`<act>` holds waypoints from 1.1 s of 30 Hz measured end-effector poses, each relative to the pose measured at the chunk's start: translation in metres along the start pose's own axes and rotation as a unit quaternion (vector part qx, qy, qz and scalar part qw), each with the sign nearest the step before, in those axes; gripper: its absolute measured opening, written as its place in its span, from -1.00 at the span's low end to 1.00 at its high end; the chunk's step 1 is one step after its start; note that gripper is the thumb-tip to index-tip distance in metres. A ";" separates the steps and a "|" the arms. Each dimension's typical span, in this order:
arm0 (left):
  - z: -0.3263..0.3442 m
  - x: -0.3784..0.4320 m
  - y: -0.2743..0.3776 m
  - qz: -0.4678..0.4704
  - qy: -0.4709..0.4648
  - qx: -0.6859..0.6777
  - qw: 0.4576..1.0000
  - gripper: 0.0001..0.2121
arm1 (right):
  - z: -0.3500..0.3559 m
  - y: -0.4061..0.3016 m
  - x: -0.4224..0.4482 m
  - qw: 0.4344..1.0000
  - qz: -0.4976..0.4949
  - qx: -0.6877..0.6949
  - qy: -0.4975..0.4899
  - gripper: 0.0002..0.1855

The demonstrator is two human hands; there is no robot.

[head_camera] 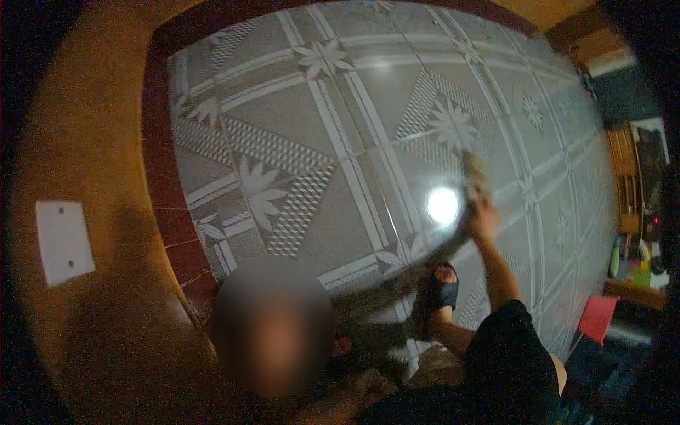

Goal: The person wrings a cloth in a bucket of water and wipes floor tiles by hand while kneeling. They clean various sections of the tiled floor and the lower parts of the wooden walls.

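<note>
My right hand point(482, 217) is low over the patterned tile floor point(350, 122), its fingers closed on a greyish-beige cloth point(475, 172). Motion blurs both the hand and the cloth, and the cloth's exact kind is hard to tell. Just left of the hand a bright light reflects off the glossy tiles. Below it, a foot in a dark open-toed sandal point(446, 287) rests on the floor. My left hand cannot be made out; a round blurred patch hides the lower left middle of the view.
A dark red tile border point(164, 159) edges the floor beside an orange-brown wall point(95, 133) with a white cover plate point(65, 241). Along the right side are wooden furniture point(624, 175), a red object point(599, 319) and several small coloured things.
</note>
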State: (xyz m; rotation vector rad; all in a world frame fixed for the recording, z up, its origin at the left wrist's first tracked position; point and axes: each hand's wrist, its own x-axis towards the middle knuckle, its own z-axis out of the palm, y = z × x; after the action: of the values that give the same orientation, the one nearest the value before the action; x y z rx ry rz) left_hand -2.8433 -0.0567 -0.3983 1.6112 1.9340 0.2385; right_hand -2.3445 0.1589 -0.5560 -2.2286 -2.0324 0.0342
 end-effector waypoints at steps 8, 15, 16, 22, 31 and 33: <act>-0.014 -0.014 -0.020 -0.029 0.040 -0.011 0.999 -0.54 | -0.081 -0.082 0.086 0.963 -0.094 0.218 0.130 -0.68; -0.010 -0.013 -0.017 -0.040 0.064 -0.020 0.997 -0.53 | -0.001 -0.433 -0.050 0.752 -0.618 0.226 -0.044 -0.61; -0.012 -0.009 -0.015 -0.037 0.068 -0.025 0.997 -0.53 | 0.035 -0.462 -0.075 0.747 -0.610 0.243 -0.104 -0.59; -0.019 -0.010 -0.030 -0.108 0.092 -0.019 0.990 -0.52 | 0.091 -0.532 -0.061 0.696 -0.697 0.167 0.028 -0.59; -0.014 0.005 -0.041 -0.164 0.093 0.028 0.982 -0.50 | 0.015 -0.300 0.145 0.934 -0.353 0.049 0.016 -0.59; -0.015 0.002 -0.040 -0.182 0.097 0.065 0.976 -0.50 | 0.001 -0.196 0.162 0.971 -0.236 0.043 0.000 -0.55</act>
State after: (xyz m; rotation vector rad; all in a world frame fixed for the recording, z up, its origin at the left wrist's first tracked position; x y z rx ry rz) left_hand -2.8845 -0.0611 -0.4069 1.3166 2.3970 0.1242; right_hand -2.5234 0.3371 -0.5250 -1.6445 -2.4489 0.0762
